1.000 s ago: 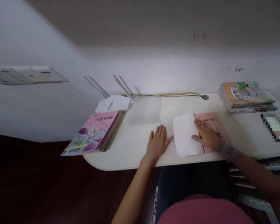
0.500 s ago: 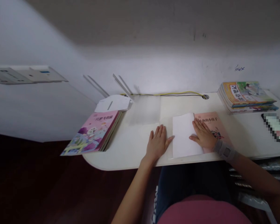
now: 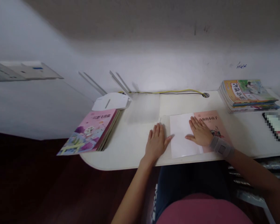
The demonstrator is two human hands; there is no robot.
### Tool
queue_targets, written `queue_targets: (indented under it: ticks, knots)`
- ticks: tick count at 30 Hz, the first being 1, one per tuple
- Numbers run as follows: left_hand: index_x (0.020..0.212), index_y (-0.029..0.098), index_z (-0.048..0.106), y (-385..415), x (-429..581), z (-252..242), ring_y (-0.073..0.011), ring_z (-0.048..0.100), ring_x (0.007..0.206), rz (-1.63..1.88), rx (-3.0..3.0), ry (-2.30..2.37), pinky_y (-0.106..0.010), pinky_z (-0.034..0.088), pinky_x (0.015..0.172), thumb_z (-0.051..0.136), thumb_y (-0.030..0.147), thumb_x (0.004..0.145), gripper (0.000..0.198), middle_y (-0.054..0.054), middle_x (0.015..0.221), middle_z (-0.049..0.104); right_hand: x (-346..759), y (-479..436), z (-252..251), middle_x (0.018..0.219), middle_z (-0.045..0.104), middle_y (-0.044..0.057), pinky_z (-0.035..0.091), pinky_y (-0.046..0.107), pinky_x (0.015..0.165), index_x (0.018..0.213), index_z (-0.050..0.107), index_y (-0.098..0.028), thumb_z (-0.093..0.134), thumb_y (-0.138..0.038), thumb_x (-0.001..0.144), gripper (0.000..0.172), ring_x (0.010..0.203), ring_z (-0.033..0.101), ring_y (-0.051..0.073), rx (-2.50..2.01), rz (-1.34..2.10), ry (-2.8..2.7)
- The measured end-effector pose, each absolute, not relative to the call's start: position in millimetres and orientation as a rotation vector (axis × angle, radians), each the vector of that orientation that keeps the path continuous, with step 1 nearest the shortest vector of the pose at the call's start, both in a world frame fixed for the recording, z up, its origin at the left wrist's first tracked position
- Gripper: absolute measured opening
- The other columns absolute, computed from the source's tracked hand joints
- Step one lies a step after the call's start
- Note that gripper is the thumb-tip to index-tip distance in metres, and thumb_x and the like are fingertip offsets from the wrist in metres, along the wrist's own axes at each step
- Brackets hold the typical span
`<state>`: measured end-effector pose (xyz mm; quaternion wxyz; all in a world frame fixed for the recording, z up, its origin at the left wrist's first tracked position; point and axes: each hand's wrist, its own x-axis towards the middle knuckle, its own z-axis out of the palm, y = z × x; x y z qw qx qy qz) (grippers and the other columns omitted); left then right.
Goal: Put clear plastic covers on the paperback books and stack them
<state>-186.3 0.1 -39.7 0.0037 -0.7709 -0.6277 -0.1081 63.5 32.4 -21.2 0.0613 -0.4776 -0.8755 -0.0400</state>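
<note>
A thin book lies opened out flat near the table's front edge, its white page [image 3: 180, 137] on the left and its pink cover [image 3: 216, 119] with Chinese writing on the right. My right hand [image 3: 200, 133] rests flat across the line between the two, fingers stretched out and thumb on the white page. Palm down on the tabletop to the left is my left hand [image 3: 156, 141], its fingers extended. Its thumb reaches to the page's left edge; I cannot tell if it touches. A translucent plastic sheet [image 3: 143, 109] lies behind that hand.
Pink-covered books [image 3: 91, 130] overhang the left end of the white table [image 3: 126, 149]. Behind them stands a white router [image 3: 110, 102] with antennas. A yellow cable [image 3: 172, 91] runs along the wall. At right are a book stack [image 3: 248, 95] and a phone [image 3: 276, 126].
My right hand has slid slightly left, further over the white page. The page's left edge now lies flatter. My left hand has stayed nearly in place, and the view has shifted a little.
</note>
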Motion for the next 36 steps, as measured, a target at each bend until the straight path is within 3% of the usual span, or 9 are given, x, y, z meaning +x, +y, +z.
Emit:
queue_targets:
  ticks: [7, 10, 15, 18, 21, 24, 27, 31, 36]
  knots:
    - [0.141, -0.001, 0.025, 2.0, -187.9, -35.6, -0.0361, 0.041, 0.129, -0.742, -2.290, -2.189, -0.055, 0.032, 0.103, 0.039, 0.041, 0.090, 0.068, -0.028, 0.136, 0.046, 47.2, 5.0, -17.8, 0.144, 0.032, 0.029, 0.023, 0.050, 0.110, 0.135, 0.041, 0.004, 0.038, -0.060, 0.089, 0.079, 0.137, 0.027, 0.037, -1.621, -0.122, -2.530]
    - [0.138, 0.006, 0.036, 1.4, -190.3, -25.1, -0.0278, 0.061, 0.096, -0.955, -2.289, -2.288, -0.046, 0.045, 0.088, 0.045, 0.032, 0.085, 0.059, -0.017, 0.102, 0.066, 43.8, -29.1, -23.6, 0.143, 0.030, 0.032, 0.024, 0.051, 0.109, 0.135, 0.039, 0.006, 0.043, -0.069, 0.081, 0.092, 0.137, 0.024, 0.040, -1.596, -0.064, -2.461]
    - [0.122, 0.018, 0.050, -6.4, -186.1, 2.8, -0.0142, 0.056, 0.059, -1.792, -2.100, -2.521, -0.031, 0.047, 0.068, 0.054, 0.027, 0.078, 0.045, 0.004, 0.061, 0.055, 44.1, -65.9, -31.5, 0.144, 0.028, 0.033, 0.029, 0.052, 0.108, 0.138, 0.035, 0.004, 0.059, -0.071, 0.069, 0.104, 0.137, 0.024, 0.040, -1.550, -0.002, -2.355]
    - [0.113, 0.020, 0.053, -17.9, -178.2, 27.2, -0.0116, 0.056, 0.057, -2.512, -1.973, -2.282, -0.030, 0.049, 0.070, 0.060, 0.025, 0.075, 0.039, 0.008, 0.056, 0.050, 48.2, -63.7, -29.3, 0.144, 0.034, 0.029, 0.030, 0.048, 0.110, 0.139, 0.036, 0.002, 0.066, -0.054, 0.074, 0.091, 0.136, 0.028, 0.035, -1.427, 0.130, -2.358]
    - [0.119, 0.023, 0.051, -32.9, -166.0, 48.2, -0.0130, 0.060, 0.062, -2.762, -2.004, -1.939, -0.035, 0.051, 0.077, 0.064, 0.030, 0.077, 0.044, 0.007, 0.059, 0.053, 59.9, -54.8, -22.5, 0.137, 0.049, 0.018, 0.035, 0.044, 0.109, 0.137, 0.043, -0.009, 0.054, -0.034, 0.086, 0.058, 0.130, 0.042, 0.026, -1.160, 0.433, -2.345]
    - [0.139, 0.026, 0.034, -39.9, -147.8, 53.8, -0.0204, 0.063, 0.096, -2.414, -2.345, -1.675, -0.042, 0.047, 0.092, 0.050, 0.044, 0.087, 0.057, -0.006, 0.096, 0.066, 80.7, -46.3, -14.5, 0.130, 0.058, 0.009, 0.039, 0.043, 0.106, 0.133, 0.050, -0.020, 0.041, -0.029, 0.091, 0.044, 0.125, 0.049, 0.022, -1.090, 0.770, -2.126]
    - [0.147, 0.022, 0.020, -29.0, -125.1, 42.5, -0.0303, 0.032, 0.136, -1.462, -2.711, -1.515, -0.051, 0.030, 0.107, 0.037, 0.056, 0.089, 0.069, -0.017, 0.145, 0.038, 106.8, -36.5, -9.2, 0.122, 0.064, 0.007, 0.046, 0.045, 0.098, 0.123, 0.059, -0.021, 0.047, -0.040, 0.089, 0.041, 0.116, 0.056, 0.026, -1.167, 1.037, -1.915]
    - [0.147, 0.016, 0.024, 1.8, -98.5, 14.7, -0.0363, 0.004, 0.142, -0.474, -2.706, -1.444, -0.059, 0.008, 0.111, 0.035, 0.062, 0.087, 0.077, -0.017, 0.154, 0.016, 136.5, -16.5, -11.3, 0.102, 0.072, 0.007, 0.053, 0.042, 0.085, 0.105, 0.065, -0.016, 0.050, -0.049, 0.086, 0.041, 0.093, 0.066, 0.026, -1.253, 1.136, -1.665]
    - [0.147, 0.017, 0.024, 23.6, -83.7, -13.2, -0.0341, 0.014, 0.142, -0.093, -2.745, -1.481, -0.058, 0.014, 0.110, 0.028, 0.062, 0.089, 0.073, -0.014, 0.154, 0.021, 153.4, 12.6, -29.0, 0.103, 0.070, 0.011, 0.051, 0.039, 0.085, 0.113, 0.059, -0.014, 0.055, -0.042, 0.081, 0.043, 0.093, 0.066, 0.023, -1.382, 0.882, -1.561]
